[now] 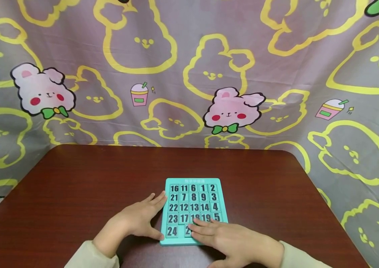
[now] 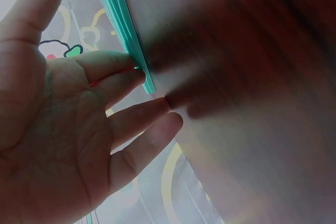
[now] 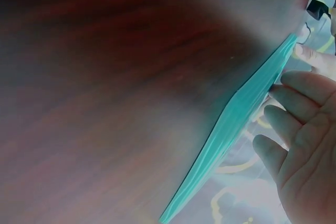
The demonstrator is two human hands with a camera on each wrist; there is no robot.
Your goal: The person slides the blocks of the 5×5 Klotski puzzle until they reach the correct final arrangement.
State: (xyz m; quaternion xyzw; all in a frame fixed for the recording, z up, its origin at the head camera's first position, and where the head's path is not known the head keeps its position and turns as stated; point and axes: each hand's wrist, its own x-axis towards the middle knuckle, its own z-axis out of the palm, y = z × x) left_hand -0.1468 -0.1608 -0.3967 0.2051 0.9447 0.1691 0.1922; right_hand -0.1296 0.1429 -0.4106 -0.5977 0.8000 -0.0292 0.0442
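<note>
A turquoise number sliding puzzle (image 1: 179, 242) lies flat on the table, its black-numbered tiles in rows. The bottom row shows a bare slot between the 24 tile (image 1: 172, 231) and a tile starting with 2 (image 1: 188, 231). My left hand (image 1: 137, 219) is at the puzzle's left side, fingertips touching the edge and thumb by the lower left corner. Over the lower right part reaches my right hand (image 1: 234, 240), fingers extended and fingertips on the lower tiles; it hides the rest of that row. Both wrist views show the puzzle's side edge (image 3: 223, 127) beside the extended fingers.
The dark reddish-brown table (image 1: 109, 171) has rounded far corners. Behind it and along its sides hangs a grey cloth (image 1: 182, 22) printed with yellow outlines, rabbits and cups. A small black object (image 3: 317, 9) shows at the right wrist view's upper right.
</note>
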